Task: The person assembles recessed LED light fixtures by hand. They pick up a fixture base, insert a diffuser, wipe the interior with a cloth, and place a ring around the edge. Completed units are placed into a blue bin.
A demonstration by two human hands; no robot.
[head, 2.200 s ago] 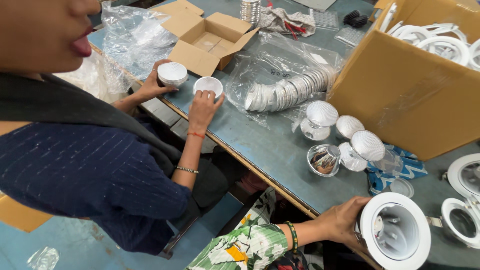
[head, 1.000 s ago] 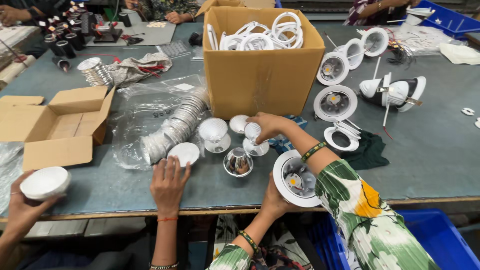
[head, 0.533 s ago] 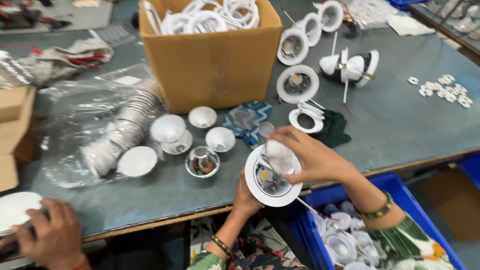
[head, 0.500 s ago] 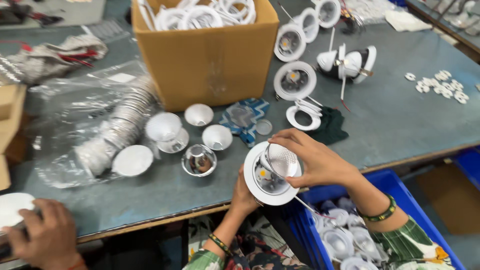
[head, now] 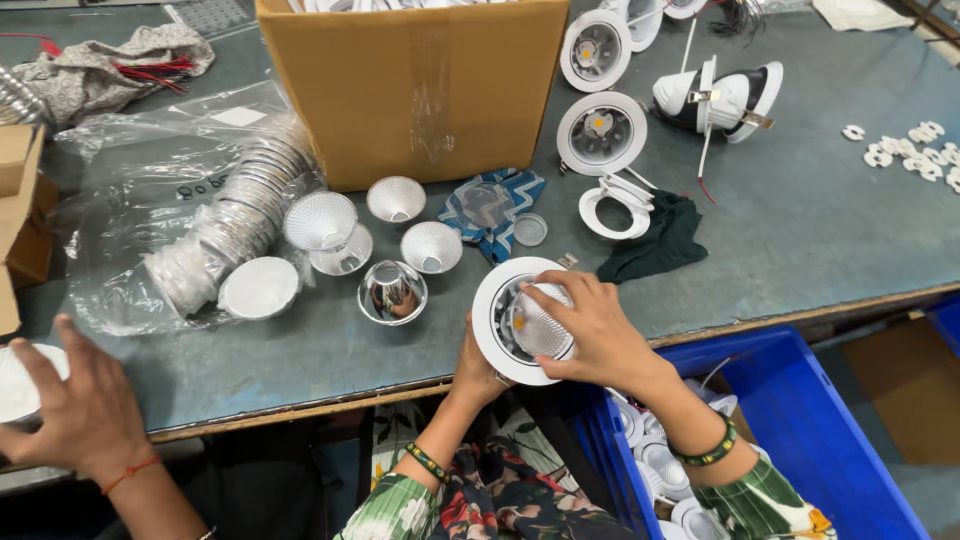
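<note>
The right hand (head: 600,335) presses a silver reflector cup (head: 540,330) down into the white lamp ring (head: 497,318), fingers closed round it. The left hand (head: 478,368) grips the ring from below at the table (head: 800,240) edge, open face up.

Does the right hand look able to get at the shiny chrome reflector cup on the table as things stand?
Probably not at once: the right hand is pressing a reflector into the white housing; otherwise the chrome cup sits unobstructed.
</note>
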